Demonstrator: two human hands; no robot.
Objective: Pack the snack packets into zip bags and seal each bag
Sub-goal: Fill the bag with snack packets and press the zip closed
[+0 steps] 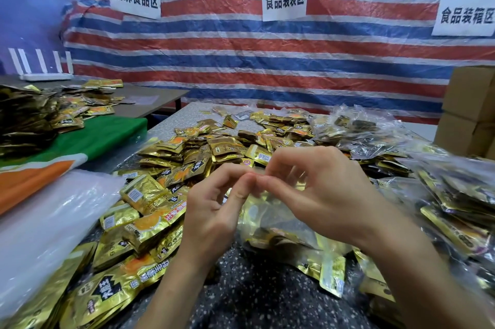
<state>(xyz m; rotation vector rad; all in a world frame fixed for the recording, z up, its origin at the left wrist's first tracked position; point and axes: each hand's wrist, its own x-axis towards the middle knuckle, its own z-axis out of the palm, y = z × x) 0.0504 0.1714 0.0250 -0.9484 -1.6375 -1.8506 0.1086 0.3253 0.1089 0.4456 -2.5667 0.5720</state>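
Observation:
A clear zip bag (pixel 278 224) filled with gold snack packets stands on the speckled table (pixel 249 288) in front of me. My left hand (pixel 214 210) and my right hand (pixel 318 189) meet above it, fingertips touching, pinching the bag's top edge at its middle. Loose gold snack packets (pixel 150 210) lie in a wide heap to the left and behind the hands. Packed clear bags (pixel 455 200) are piled on the right.
A stack of empty clear bags (pixel 45 226) lies at the left. More filled bags (pixel 356 127) sit at the back right, beside cardboard boxes (pixel 471 111). A second table at the left holds more packets (pixel 34 114) and a white router (pixel 45 74). A striped tarp (pixel 267 60) closes the back.

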